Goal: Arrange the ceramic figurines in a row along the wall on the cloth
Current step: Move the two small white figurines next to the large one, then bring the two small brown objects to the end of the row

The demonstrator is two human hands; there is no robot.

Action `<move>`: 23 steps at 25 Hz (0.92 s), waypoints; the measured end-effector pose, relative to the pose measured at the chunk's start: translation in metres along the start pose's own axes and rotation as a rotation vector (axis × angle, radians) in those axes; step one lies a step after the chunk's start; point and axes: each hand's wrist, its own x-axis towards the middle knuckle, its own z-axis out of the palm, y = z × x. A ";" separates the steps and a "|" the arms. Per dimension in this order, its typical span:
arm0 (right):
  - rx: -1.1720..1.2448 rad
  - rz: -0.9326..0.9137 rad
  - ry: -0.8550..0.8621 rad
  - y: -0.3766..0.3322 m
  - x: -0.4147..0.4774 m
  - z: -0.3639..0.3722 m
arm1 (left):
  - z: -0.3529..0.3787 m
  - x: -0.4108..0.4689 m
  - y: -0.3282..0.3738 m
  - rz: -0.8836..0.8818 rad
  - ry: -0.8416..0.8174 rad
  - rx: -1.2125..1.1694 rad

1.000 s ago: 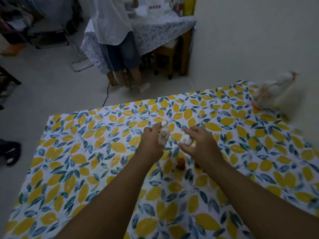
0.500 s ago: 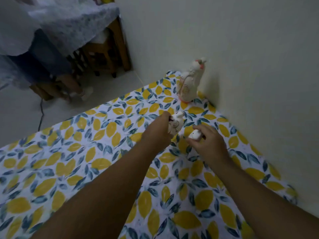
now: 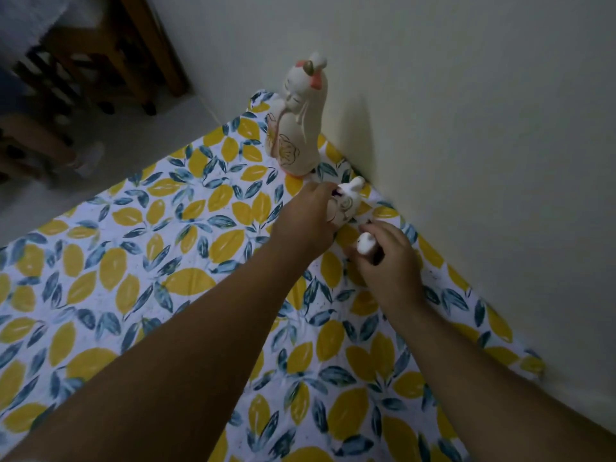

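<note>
While the tall figurine (image 3: 297,128) stood upright on the cloth (image 3: 140,248) against the wall (image 3: 466,128), the left hand (image 3: 305,221) gripped a rabbit figurine (image 3: 348,203) just beside it, and the right hand (image 3: 388,258) clasped a small white figurine (image 3: 365,243) slightly farther away.

A plain pale wall (image 3: 466,111) is rising just beyond the grip. Wooden furniture (image 3: 143,45) is standing far left on a grey floor (image 3: 110,168). Light is staying dim.
</note>
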 end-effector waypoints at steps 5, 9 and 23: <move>0.008 -0.007 0.070 0.003 -0.015 0.010 | 0.003 -0.003 -0.002 0.000 0.053 -0.024; 0.064 0.018 0.055 0.001 -0.027 0.011 | 0.005 -0.005 -0.003 -0.008 0.063 -0.060; -0.337 -0.365 -0.307 -0.097 -0.109 0.029 | -0.056 -0.209 -0.058 -0.363 0.142 0.142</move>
